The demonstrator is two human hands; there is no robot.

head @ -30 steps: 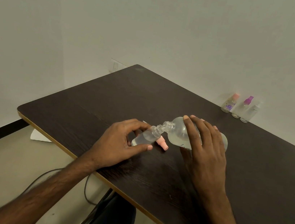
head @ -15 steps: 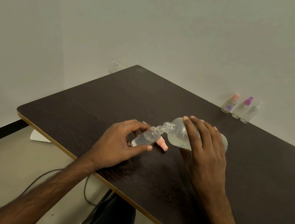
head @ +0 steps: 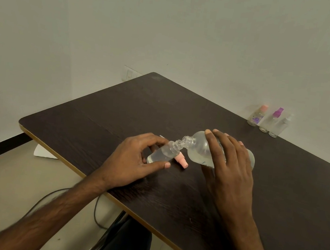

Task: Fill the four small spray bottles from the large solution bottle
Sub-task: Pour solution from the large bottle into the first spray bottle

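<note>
My left hand [head: 131, 160] holds a small clear spray bottle [head: 163, 152], uncapped and tilted toward the right, with liquid pooled in its lower end. My right hand [head: 228, 165] grips the large clear solution bottle [head: 198, 150], tipped nearly flat so its open mouth meets the small bottle's neck. A pink spray cap [head: 182, 162] lies on the dark table [head: 191, 202] just behind the small bottle. Three more small spray bottles stand at the table's far edge: a pink-capped one [head: 257, 115], a purple-capped one [head: 271, 119] and a white-capped one [head: 280, 125].
The table stands against a plain wall with a socket plate [head: 129, 74] at the back left. A cable [head: 96, 212] hangs below the front edge, a white object [head: 43, 151] lies on the floor at the left, and dark clothing [head: 126, 244] shows under the table.
Hardly anything differs: both hands keep the two bottles mouth to mouth in the same place, and liquid has gathered a little more in the small bottle.
</note>
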